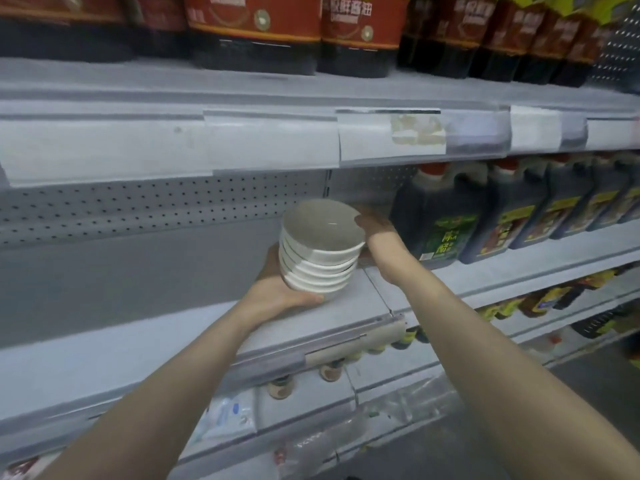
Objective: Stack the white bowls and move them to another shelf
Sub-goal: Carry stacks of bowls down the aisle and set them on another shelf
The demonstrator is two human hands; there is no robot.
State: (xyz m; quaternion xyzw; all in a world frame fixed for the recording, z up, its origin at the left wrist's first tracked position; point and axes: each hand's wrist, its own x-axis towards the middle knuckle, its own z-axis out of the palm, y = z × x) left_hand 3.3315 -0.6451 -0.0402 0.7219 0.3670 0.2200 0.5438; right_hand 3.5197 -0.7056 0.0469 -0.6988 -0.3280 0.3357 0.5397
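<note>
A stack of several white bowls (320, 251) is held over the grey middle shelf (349, 306), tilted slightly to the left. My left hand (280, 292) cups the stack from below and on its left side. My right hand (375, 225) presses against the right side of the upper bowls, its fingers partly hidden behind the rim. The bottom of the stack is at or just above the shelf surface; I cannot tell if it touches.
Dark sauce jugs (440, 216) with red caps stand on the same shelf just right of my right hand. Large bottles (256, 32) line the shelf above, behind a price rail (277, 143). Small jars (280, 388) and packets sit on lower shelves. A perforated back panel (138, 206) lies behind.
</note>
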